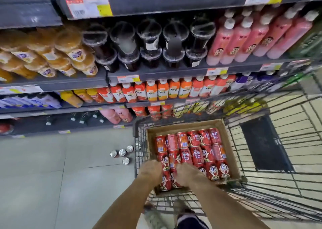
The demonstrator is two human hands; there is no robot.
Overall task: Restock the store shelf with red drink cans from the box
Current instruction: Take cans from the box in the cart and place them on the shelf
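Note:
A cardboard box (228,141) sits in a wire shopping cart (136,150), packed with red drink cans (196,148) lying on their sides, cartoon faces showing. My left hand (150,170) reaches down at the box's near-left corner, over the leftmost cans. Just to its right, my right hand (187,173) is down on the cans too, with a red can (166,174) showing between the two hands. Both hands are blurred and their fingers are hidden, so any grip is unclear. The store shelf (122,79) stands ahead.
Several cans (122,153) stand upright on the floor left of the cart, below a dark low shelf (61,124) holding few items. Upper shelves carry orange jars, dark cups, pink bottles and juice bottles. A dark floor mat (264,143) lies beyond the cart's right side.

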